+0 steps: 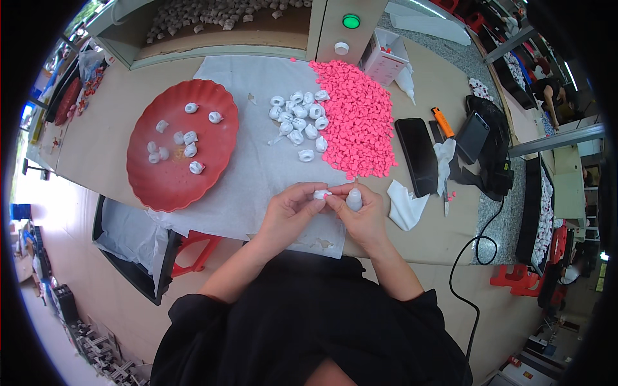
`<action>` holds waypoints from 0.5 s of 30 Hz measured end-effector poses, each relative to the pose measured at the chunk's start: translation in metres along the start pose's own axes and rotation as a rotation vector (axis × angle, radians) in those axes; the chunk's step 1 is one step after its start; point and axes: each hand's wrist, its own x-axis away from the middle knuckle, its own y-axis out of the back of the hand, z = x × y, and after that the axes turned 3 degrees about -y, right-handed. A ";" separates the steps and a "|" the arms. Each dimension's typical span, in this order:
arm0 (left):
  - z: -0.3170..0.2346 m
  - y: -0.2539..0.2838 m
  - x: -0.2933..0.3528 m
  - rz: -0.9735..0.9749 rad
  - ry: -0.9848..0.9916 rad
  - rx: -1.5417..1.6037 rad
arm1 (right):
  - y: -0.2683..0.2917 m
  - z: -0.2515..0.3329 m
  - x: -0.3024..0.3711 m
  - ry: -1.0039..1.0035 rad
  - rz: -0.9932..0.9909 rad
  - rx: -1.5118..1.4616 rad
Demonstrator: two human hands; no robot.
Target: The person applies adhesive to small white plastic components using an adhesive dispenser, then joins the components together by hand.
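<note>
My left hand [286, 215] pinches a small white rounded piece [319, 193] in front of my body. At its right side, the thumb and forefinger of my right hand [365, 222] press a tiny pink piece [326, 196] against it. A small white squeeze bottle [354, 200] is tucked in the curled fingers of that same right hand. Just beyond my hands spreads a heap of small pink pieces [360, 122]. A cluster of white ring-like pieces [299, 114] lies against its left side on the white sheet [257, 167].
A red scalloped plate [145, 154] holding several white pieces stands left. To the right are a black phone [416, 154], an orange-handled cutter [442, 121], crumpled white cloth [407, 204] and a black cable [477, 241]. A white box [384, 59] and a shelf unit [225, 55] stand behind.
</note>
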 end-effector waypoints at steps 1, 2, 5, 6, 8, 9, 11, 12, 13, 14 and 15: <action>0.000 0.000 0.000 -0.024 0.027 0.070 | -0.001 -0.001 0.000 0.002 0.000 -0.003; 0.000 -0.001 0.001 -0.023 0.028 0.069 | -0.001 -0.003 0.001 0.046 -0.002 0.009; 0.001 -0.001 0.002 -0.031 0.025 0.064 | 0.000 -0.010 0.002 0.097 -0.001 0.026; 0.002 -0.001 0.001 -0.041 0.021 0.066 | 0.001 -0.012 0.002 0.105 0.002 0.033; 0.003 -0.001 0.001 -0.052 0.018 0.069 | 0.001 -0.015 0.001 0.146 0.009 0.065; 0.002 -0.002 0.002 -0.064 0.035 0.053 | 0.000 -0.016 0.001 0.188 0.016 0.097; 0.003 -0.001 0.002 -0.078 0.054 0.037 | -0.001 -0.015 0.001 0.191 0.010 0.108; 0.004 -0.001 0.002 -0.088 0.059 0.027 | -0.001 -0.014 0.002 0.195 0.003 0.121; 0.005 -0.001 0.002 -0.098 0.063 0.017 | -0.002 -0.014 0.002 0.193 0.003 0.121; 0.006 -0.001 0.001 -0.099 0.067 0.018 | -0.002 -0.014 0.002 0.196 -0.014 0.137; 0.006 -0.002 0.001 -0.111 0.064 0.058 | -0.003 -0.014 0.001 0.200 -0.031 0.153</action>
